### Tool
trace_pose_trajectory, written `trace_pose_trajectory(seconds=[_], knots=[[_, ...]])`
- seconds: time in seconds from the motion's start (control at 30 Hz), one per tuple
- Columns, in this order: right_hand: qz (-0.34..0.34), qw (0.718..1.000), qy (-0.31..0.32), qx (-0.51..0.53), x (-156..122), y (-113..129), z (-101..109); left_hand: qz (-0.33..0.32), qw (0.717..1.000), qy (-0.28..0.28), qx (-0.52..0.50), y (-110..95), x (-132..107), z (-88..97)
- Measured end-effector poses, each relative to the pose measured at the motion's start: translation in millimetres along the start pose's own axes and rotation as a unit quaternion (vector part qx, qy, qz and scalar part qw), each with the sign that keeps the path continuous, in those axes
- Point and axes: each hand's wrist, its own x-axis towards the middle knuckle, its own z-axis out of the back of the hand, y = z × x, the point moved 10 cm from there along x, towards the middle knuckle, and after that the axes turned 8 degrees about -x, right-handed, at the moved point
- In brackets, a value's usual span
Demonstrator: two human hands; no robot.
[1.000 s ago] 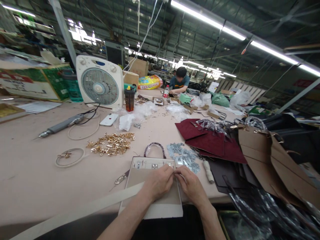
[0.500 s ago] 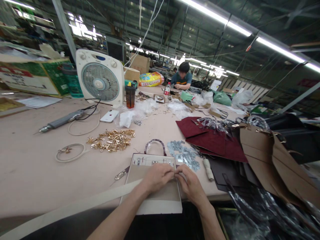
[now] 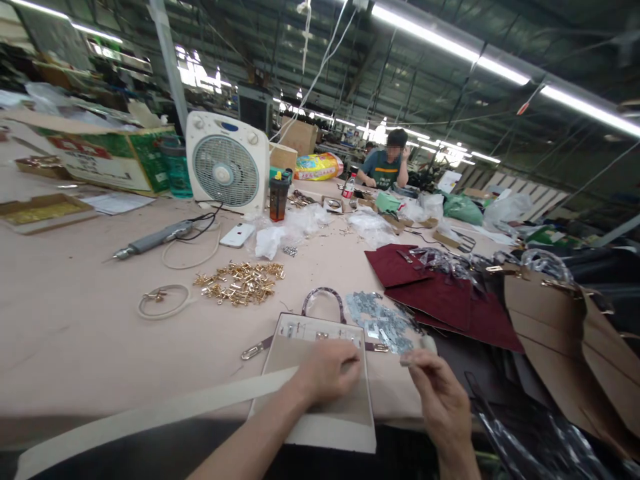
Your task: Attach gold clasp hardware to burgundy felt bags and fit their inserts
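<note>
A beige handbag panel (image 3: pixel 320 427) with a dark curved handle (image 3: pixel 324 293) lies at the table's front edge. Metal plates (image 3: pixel 323 335) sit along its top, and buckled straps (image 3: pixel 257 348) stick out at the sides. My left hand (image 3: pixel 333 370) is closed over the panel; a long pale strip of tape (image 3: pixel 165 408) runs from the lower left to beneath my left wrist, its end hidden by the hand. Off the panel's right side, my right hand (image 3: pixel 443 393) is raised, thumb and fingertips pinching a small pale piece that looks like tape.
Brass-coloured fittings (image 3: pixel 240 283) and thin silver plates (image 3: pixel 377 317) lie in piles beyond the panel. Leftward are an electric screwdriver (image 3: pixel 150 241), a phone (image 3: pixel 237 235) and a fan (image 3: pixel 227 167). Maroon panels (image 3: pixel 445 297) and brown panels (image 3: pixel 543 320) cover the right. A person (image 3: pixel 390 163) sits opposite.
My hands were together at the panel's right edge; my right hand has moved away to the right with a small piece. My left hand has curled closed. The person opposite has raised a hand.
</note>
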Motion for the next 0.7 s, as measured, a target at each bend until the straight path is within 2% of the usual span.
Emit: trace_pose_trajectory(seconds=[0.07, 0.13, 0.2, 0.3, 0.43, 0.7], knots=[[-0.017, 0.998, 0.053, -0.022, 16.7, -2.0, -9.0, -0.057, 0.994, 0.055, 0.069, -13.3, -4.8, -15.0], [-0.011, 0.99, 0.133, -0.053, 30.8, 2.1, -32.7, -0.099, 0.982, 0.099, 0.13, -21.1, -9.7, -27.6], [-0.005, 0.978, 0.194, -0.069, 40.5, 5.5, -57.9, -0.114, 0.975, 0.113, 0.154, -22.8, -11.5, -32.4], [-0.012, 0.966, 0.249, -0.065, 47.7, 2.7, -87.4, -0.123, 0.971, 0.114, 0.168, -22.6, -11.6, -33.8], [-0.015, 0.959, 0.278, -0.059, 49.8, -6.4, -105.1, -0.117, 0.97, 0.104, 0.184, -21.3, -10.6, -32.6], [-0.032, 0.956, 0.287, -0.051, 50.0, -14.4, -112.6, -0.1, 0.971, 0.094, 0.193, -21.5, -9.3, -29.4]])
